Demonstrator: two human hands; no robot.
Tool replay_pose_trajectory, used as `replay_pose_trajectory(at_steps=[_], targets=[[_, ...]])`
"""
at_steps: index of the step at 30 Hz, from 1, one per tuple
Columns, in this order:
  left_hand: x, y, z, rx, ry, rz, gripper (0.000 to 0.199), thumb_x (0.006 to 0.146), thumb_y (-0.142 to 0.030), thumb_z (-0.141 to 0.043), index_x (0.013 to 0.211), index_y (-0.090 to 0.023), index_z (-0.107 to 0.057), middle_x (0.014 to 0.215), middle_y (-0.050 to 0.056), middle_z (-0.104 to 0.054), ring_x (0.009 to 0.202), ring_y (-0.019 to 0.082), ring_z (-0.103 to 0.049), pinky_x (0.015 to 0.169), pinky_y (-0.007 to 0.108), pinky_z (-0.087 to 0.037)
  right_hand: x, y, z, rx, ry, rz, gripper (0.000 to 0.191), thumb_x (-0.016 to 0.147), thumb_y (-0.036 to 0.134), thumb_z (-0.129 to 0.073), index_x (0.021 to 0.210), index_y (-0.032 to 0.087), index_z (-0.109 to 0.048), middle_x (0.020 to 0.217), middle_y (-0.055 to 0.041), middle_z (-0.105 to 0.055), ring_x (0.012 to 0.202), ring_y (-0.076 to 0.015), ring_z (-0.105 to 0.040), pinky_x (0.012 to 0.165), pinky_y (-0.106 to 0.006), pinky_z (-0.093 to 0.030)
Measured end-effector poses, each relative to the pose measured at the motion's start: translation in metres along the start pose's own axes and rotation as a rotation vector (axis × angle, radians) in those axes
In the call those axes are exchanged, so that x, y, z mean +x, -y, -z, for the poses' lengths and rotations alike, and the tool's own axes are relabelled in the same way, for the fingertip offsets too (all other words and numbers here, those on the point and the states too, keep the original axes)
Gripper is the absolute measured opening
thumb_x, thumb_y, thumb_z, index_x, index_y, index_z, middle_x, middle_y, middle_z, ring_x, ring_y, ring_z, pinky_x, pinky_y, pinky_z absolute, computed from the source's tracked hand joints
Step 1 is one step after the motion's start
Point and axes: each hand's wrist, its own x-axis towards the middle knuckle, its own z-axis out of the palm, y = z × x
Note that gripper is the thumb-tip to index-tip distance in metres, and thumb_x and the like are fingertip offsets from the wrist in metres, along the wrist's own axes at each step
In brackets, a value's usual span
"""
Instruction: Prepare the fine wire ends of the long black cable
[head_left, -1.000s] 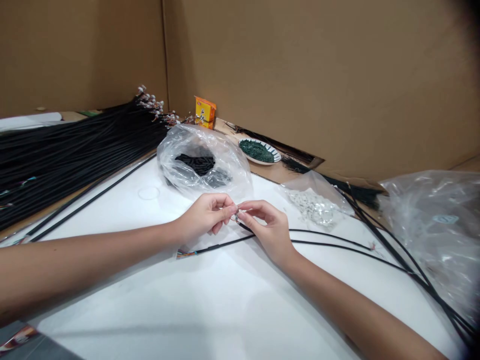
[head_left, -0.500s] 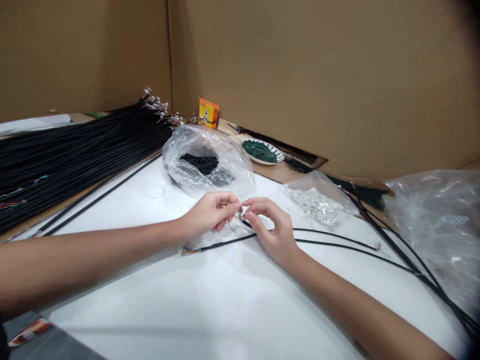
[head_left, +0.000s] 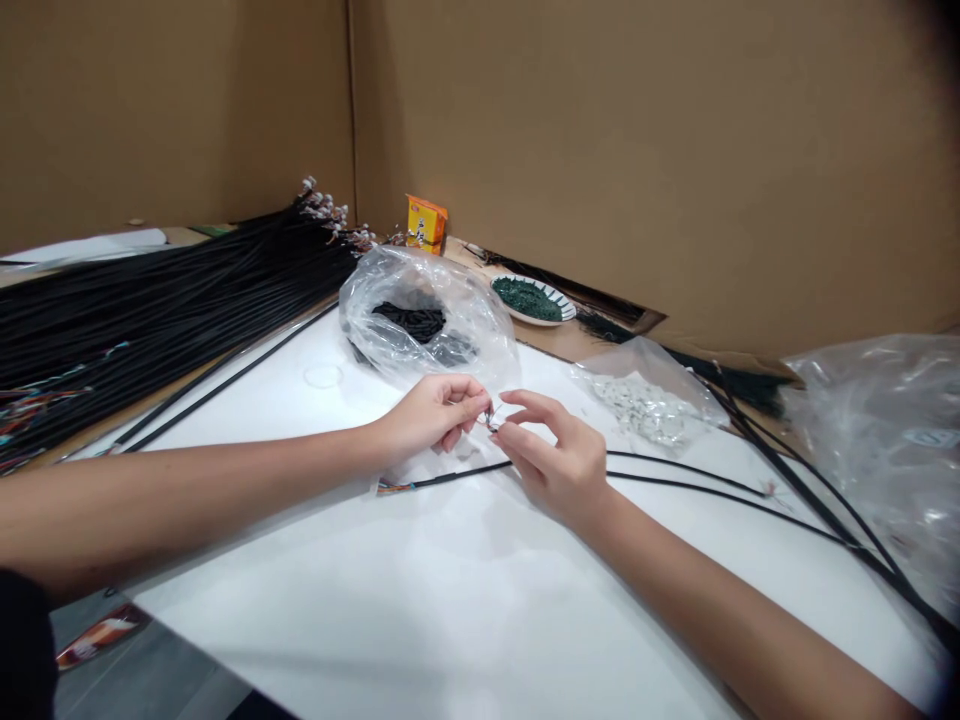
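My left hand (head_left: 433,412) is pinched shut on the thin end of a black sheathed cable (head_left: 450,477), where a small bright metal tip (head_left: 490,419) shows between my hands. My right hand (head_left: 555,452) sits just to the right with its thumb and fingers apart, close to that tip. It does not appear to grip it. The cable runs across the white work surface (head_left: 450,600) under my right hand. Its far end shows frayed coloured wires (head_left: 394,487) near my left wrist.
Behind my hands lie a clear plastic bag of black pieces (head_left: 420,320) and a bag of small white parts (head_left: 645,410). A large black cable bundle (head_left: 150,320) lies at left. A green-filled dish (head_left: 529,300), an orange box (head_left: 426,222) and cardboard walls (head_left: 637,150) stand behind.
My right hand's fingers have spread away from the cable tip, while my left hand keeps its pinch. The whole scene has shifted slightly right in view.
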Motion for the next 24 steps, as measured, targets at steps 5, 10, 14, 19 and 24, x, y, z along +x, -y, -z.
replay_pose_trajectory(at_steps=[5, 10, 14, 19, 24], targets=[[-0.001, 0.001, 0.001, -0.011, 0.010, -0.018, 0.030, 0.082, -0.043, -0.055, 0.078, -0.013, -0.055, 0.056, -0.005, -0.046, 0.038, 0.004, -0.041, 0.038, 0.015, -0.028, 0.004, 0.002, -0.002, 0.045, -0.029, -0.124, 0.008, 0.087, 0.018, -0.053, 0.089, 0.023, -0.058, 0.107, -0.0075, -0.065, 0.084, -0.0163, -0.065, 0.070, -0.027, -0.049], [-0.001, 0.002, 0.000, 0.001, 0.009, -0.026, 0.032, 0.082, -0.045, -0.056, 0.074, -0.014, -0.052, 0.054, -0.005, -0.045, 0.038, 0.004, -0.040, 0.037, 0.016, -0.027, 0.010, 0.004, -0.004, 0.122, -0.007, -0.289, 0.002, 0.088, 0.021, -0.051, 0.088, 0.021, -0.054, 0.091, -0.0056, -0.065, 0.088, -0.0176, -0.064, 0.074, -0.028, -0.049], [-0.001, 0.001, -0.001, 0.016, 0.020, -0.030, 0.031, 0.082, -0.045, -0.055, 0.075, -0.015, -0.053, 0.054, -0.006, -0.046, 0.038, 0.004, -0.040, 0.038, 0.016, -0.028, 0.009, 0.004, -0.006, 0.132, 0.016, -0.314, 0.006, 0.088, 0.022, -0.053, 0.093, 0.021, -0.055, 0.092, -0.0035, -0.066, 0.079, -0.0149, -0.065, 0.069, -0.026, -0.049], [-0.001, 0.001, 0.000, 0.003, 0.037, -0.018, 0.032, 0.082, -0.046, -0.056, 0.075, -0.015, -0.052, 0.052, -0.006, -0.046, 0.038, 0.004, -0.041, 0.037, 0.015, -0.027, 0.010, 0.003, -0.007, 0.190, -0.007, -0.251, 0.015, 0.087, 0.018, -0.054, 0.101, 0.023, -0.057, 0.096, -0.0033, -0.066, 0.081, -0.0154, -0.065, 0.072, -0.027, -0.050], [-0.001, 0.002, 0.000, 0.005, 0.052, -0.012, 0.031, 0.082, -0.045, -0.056, 0.077, -0.014, -0.053, 0.052, -0.006, -0.045, 0.037, 0.004, -0.041, 0.037, 0.015, -0.027, 0.012, 0.006, -0.006, 0.316, 0.018, -0.347, 0.014, 0.086, 0.022, -0.057, 0.101, 0.023, -0.058, 0.098, -0.0035, -0.065, 0.080, -0.0152, -0.064, 0.064, -0.026, -0.052]])
